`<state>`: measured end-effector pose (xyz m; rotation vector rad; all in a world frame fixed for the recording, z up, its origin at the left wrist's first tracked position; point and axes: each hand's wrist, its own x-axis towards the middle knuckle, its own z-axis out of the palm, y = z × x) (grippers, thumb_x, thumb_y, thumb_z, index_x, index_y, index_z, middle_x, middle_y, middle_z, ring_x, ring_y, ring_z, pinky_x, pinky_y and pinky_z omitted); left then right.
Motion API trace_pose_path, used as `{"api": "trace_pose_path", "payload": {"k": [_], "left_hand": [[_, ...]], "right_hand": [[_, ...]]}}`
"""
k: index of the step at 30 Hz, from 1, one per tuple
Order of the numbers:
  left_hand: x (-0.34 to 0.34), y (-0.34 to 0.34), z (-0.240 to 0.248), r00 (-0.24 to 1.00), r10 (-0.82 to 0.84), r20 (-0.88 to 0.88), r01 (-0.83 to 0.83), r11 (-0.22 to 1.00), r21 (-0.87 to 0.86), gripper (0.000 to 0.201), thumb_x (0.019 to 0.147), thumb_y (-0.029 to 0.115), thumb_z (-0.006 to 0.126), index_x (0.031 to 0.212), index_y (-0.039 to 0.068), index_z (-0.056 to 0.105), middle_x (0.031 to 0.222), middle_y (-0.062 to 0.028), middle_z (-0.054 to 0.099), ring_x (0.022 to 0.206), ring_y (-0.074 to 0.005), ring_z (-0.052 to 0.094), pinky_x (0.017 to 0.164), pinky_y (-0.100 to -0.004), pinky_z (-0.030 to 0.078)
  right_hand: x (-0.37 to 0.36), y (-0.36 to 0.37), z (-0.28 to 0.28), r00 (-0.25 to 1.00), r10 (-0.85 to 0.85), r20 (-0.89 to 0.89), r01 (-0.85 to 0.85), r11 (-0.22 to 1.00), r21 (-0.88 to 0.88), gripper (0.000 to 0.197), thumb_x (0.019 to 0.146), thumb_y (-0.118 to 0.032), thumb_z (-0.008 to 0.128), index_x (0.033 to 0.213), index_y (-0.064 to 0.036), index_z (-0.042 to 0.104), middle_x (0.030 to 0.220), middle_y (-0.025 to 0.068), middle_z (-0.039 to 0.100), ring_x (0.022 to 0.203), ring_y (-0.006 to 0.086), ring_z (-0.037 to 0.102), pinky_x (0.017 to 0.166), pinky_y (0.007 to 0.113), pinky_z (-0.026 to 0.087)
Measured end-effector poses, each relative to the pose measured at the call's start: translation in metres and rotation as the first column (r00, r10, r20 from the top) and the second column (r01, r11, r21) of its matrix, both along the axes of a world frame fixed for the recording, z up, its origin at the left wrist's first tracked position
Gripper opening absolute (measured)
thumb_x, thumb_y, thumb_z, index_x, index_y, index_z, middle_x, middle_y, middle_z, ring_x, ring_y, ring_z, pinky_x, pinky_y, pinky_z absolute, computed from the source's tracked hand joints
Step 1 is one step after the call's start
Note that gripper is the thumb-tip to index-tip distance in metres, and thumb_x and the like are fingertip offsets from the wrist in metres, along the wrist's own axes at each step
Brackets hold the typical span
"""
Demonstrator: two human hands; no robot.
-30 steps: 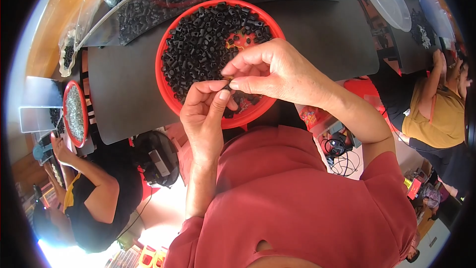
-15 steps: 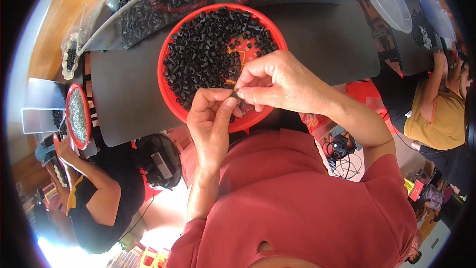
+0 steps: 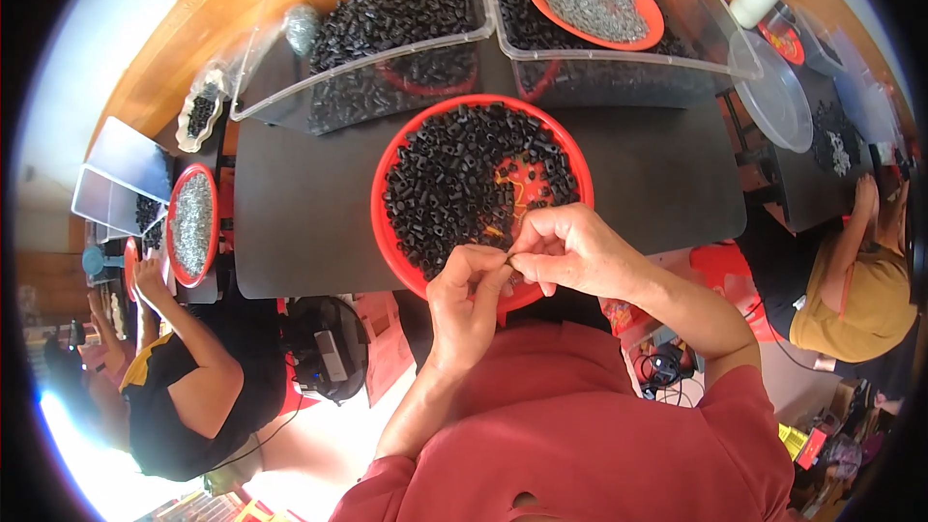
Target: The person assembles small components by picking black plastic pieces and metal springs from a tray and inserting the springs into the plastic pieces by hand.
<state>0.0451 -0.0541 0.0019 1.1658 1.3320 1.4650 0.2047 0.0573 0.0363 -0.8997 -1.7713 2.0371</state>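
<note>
In front of me a round red basin point(image 3: 386, 249) holds many small black plastic pieces point(image 3: 440, 184). Part of its patterned red bottom shows on the right side, with a yellow design. Above the basin's near rim my left hand point(image 3: 466, 302) and my right hand point(image 3: 577, 253) meet, fingertips pinched together. Between thumbs and forefingers is a small dark piece point(image 3: 509, 259), mostly hidden by the fingers, so its exact kind cannot be made out.
Clear plastic bins point(image 3: 396, 29) of black pieces stand beyond the basin; a red plate point(image 3: 655, 24) of small clear pieces rests on the right one. At left, a co-worker's hand point(image 3: 150, 280) is near another red tray point(image 3: 174, 256). Another person point(image 3: 860, 300) sits at right.
My view has tilted up and shifted left, bringing the bins and the red plate into sight. Both hands stay pinched together over the basin's near side.
</note>
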Motion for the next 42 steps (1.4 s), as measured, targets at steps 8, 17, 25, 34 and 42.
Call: {"api": "trace_pose_path", "payload": {"k": [8, 17, 25, 34, 42], "left_hand": [[-0.006, -0.008, 0.011, 0.985, -0.069, 0.158, 0.07, 0.998, 0.0, 0.012, 0.096, -0.012, 0.057, 0.098, -0.001, 0.059, 0.098, -0.0112, 0.065, 0.077, -0.0123, 0.064, 0.071, -0.0268, 0.055], [-0.004, 0.001, 0.024, 0.987, -0.154, -0.046, 0.156, 0.986, 0.055, 0.013, 0.096, -0.013, 0.057, 0.1, -0.001, 0.059, 0.102, -0.0118, 0.064, 0.08, -0.0135, 0.065, 0.073, -0.0267, 0.057], [-0.073, 0.061, 0.126, 0.662, 0.726, -0.185, -0.229, 0.432, 0.873, 0.003, 0.097, -0.006, 0.057, 0.099, -0.006, 0.059, 0.082, -0.0176, 0.068, 0.066, -0.0172, 0.062, 0.07, -0.0298, 0.055], [-0.09, 0.104, 0.103, 0.685, 0.441, -0.581, -0.328, 0.898, 0.294, 0.012, 0.092, 0.005, 0.071, 0.102, 0.001, 0.075, 0.094, -0.0052, 0.075, 0.083, -0.0123, 0.068, 0.075, -0.0274, 0.053], [-0.015, 0.092, 0.024, 0.631, -0.093, -0.77, 0.171, 0.985, 0.022, 0.012, 0.082, -0.002, 0.074, 0.094, 0.001, 0.071, 0.083, -0.0097, 0.065, 0.07, -0.0211, 0.066, 0.064, -0.0323, 0.051]], "right_hand": [[0.006, 0.013, 0.009, 0.984, 0.134, -0.115, -0.153, 0.973, -0.173, 0.01, 0.093, -0.007, 0.073, 0.093, 0.0026, 0.07, 0.083, 0.0096, 0.073, 0.064, 0.0138, 0.069, 0.061, 0.024, 0.055], [0.016, 0.004, 0.011, 0.991, 0.034, -0.126, -0.056, 0.983, -0.175, 0.012, 0.09, -0.011, 0.076, 0.09, 0.0003, 0.07, 0.081, 0.0054, 0.072, 0.065, 0.0105, 0.067, 0.059, 0.023, 0.054], [0.033, 0.043, -0.021, 0.836, -0.501, -0.223, 0.546, 0.801, 0.246, 0.011, 0.094, -0.012, 0.072, 0.09, -0.0014, 0.071, 0.073, 0.0013, 0.068, 0.055, 0.0033, 0.053, 0.051, 0.019, 0.041], [0.041, 0.052, -0.067, 0.719, -0.61, -0.333, 0.694, 0.617, 0.371, 0.016, 0.092, -0.013, 0.077, 0.087, 0.0, 0.069, 0.073, -0.0009, 0.066, 0.066, 0.0027, 0.058, 0.058, 0.019, 0.046], [0.039, 0.056, -0.074, 0.744, -0.608, -0.276, 0.657, 0.59, 0.47, 0.019, 0.091, -0.018, 0.079, 0.088, -0.0007, 0.072, 0.074, 0.0013, 0.071, 0.061, 0.0004, 0.055, 0.055, 0.019, 0.046]]}}
